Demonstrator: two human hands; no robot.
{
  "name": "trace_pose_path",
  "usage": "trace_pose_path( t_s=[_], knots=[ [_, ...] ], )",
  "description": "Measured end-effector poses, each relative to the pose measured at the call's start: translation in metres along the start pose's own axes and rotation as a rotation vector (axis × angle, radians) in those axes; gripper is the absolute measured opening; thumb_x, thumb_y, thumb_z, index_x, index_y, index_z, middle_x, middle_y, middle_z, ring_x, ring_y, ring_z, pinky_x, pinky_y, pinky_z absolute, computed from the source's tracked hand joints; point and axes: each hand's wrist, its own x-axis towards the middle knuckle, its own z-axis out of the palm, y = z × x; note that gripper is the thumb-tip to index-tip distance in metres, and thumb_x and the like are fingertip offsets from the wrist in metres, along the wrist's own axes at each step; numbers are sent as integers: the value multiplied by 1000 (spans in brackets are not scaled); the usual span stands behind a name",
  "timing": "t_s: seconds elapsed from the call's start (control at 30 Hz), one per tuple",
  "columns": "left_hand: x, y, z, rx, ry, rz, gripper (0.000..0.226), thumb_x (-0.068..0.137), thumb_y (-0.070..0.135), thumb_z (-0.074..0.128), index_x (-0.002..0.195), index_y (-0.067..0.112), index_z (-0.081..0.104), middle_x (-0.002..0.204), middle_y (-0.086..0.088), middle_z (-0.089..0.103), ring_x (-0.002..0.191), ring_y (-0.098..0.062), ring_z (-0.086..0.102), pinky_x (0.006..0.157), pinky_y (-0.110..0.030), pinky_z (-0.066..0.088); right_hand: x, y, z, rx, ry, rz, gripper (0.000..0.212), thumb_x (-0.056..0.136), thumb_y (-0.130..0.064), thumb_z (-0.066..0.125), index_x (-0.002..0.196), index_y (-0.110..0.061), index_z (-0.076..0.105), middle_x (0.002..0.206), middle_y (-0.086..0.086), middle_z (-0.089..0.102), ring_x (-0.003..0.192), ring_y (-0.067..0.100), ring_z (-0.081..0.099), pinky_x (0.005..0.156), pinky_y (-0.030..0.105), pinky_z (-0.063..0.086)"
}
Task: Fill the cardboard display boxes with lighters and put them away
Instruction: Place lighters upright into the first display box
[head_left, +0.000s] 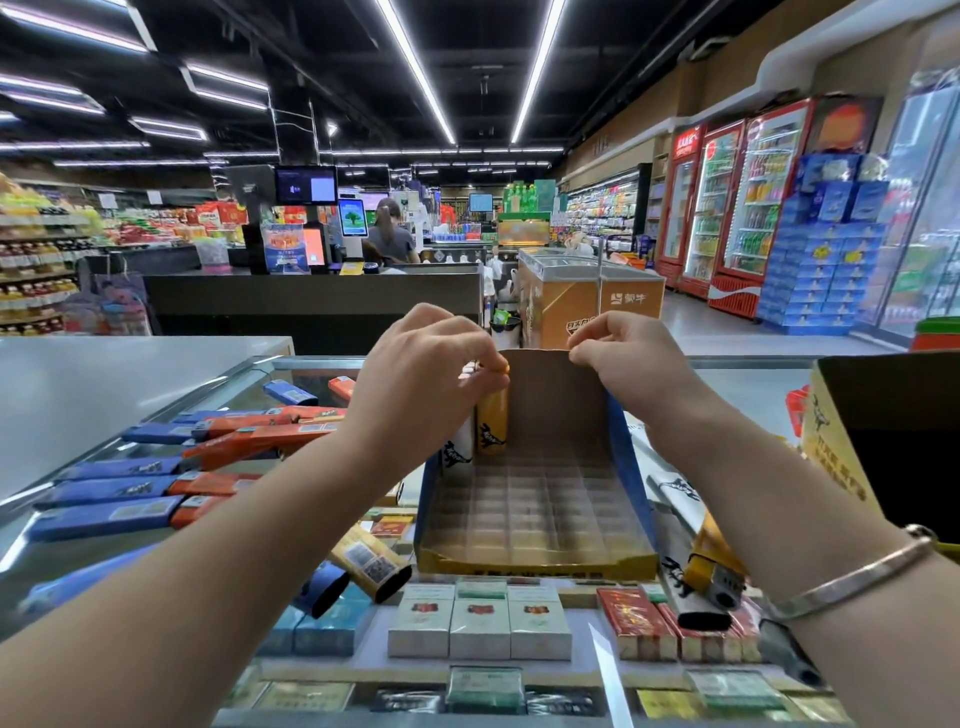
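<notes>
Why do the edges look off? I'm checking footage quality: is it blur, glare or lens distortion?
Head view: wide-angle bending curves the ceiling light strips and stretches the fridges at right; edges are soft, the display box and both hands, left hand and right hand, are sharp; ceiling lights reflect off the glass counter.

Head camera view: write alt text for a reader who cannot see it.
A person's left hand pinches the top of a yellow lighter standing in the back row of a gridded cardboard display box, while the right hand pinches the box's back flap. Loose blue and orange lighters lie on the glass counter.
</notes>
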Motion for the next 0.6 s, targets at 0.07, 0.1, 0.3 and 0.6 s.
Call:
trace_pose_path(
  t_s=[0.07,0.1,0.3,0.6],
  knots=[
    [1,0,2,-40,-75,-77,14,85,27,64,94,19,71,111,5,65,109,-16,51,88,-28,41,0,-1,-1,-2,-10,1,17,89,-10,55,77,-21,60,78,-3,57,74,6,50,48,12,37],
    [1,-1,1,-81,-120,-131,15,86,27,62,97,21,70,115,7,62,110,-13,51,87,-24,40,0,-1,-1,-3,-17,4,17,89,-10,54,78,-21,60,79,-3,57,74,5,50,46,12,37],
    [4,2,-7,-179,-344,-253,30,84,27,64,114,25,60,119,6,57,98,-11,57,82,-27,49,-2,-8,-10,-114,12,-105,16,88,-10,55,77,-20,59,71,-3,55,69,9,50,55,22,37],
    [-2,3,1,35,-376,-134,50,84,35,62,129,23,43,130,4,48,115,-16,47,85,-30,48,-13,-34,-35,-389,-93,-226,19,84,-1,56,76,-17,62,75,2,61,74,15,58,68,29,47]
  ],
)
